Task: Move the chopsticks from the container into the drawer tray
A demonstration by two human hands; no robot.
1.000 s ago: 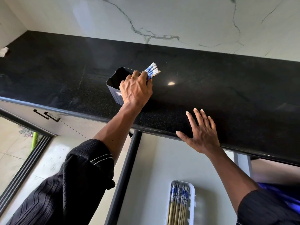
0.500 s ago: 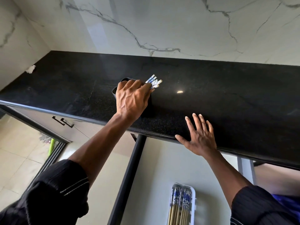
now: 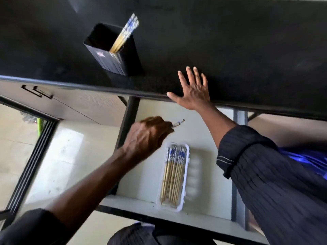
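Note:
A black square container (image 3: 113, 55) stands on the black countertop near its front edge, with a few blue-and-white topped chopsticks (image 3: 126, 33) leaning in it. My left hand (image 3: 150, 137) is closed around chopsticks; only their patterned tips (image 3: 178, 122) stick out past my fingers. It hovers over the open drawer, up and left of the white tray (image 3: 185, 193), which holds several chopsticks (image 3: 174, 175) laid lengthwise. My right hand (image 3: 192, 89) lies flat and open on the counter's front edge.
The open drawer (image 3: 141, 183) has a pale floor and dark side rails. The countertop (image 3: 230, 50) overhangs the drawer's back. A cupboard front with black handles (image 3: 38, 91) sits at the left, above tiled floor.
My left hand has come off the container with chopsticks and dropped down over the drawer. The view has tilted down. My right hand stays on the counter edge.

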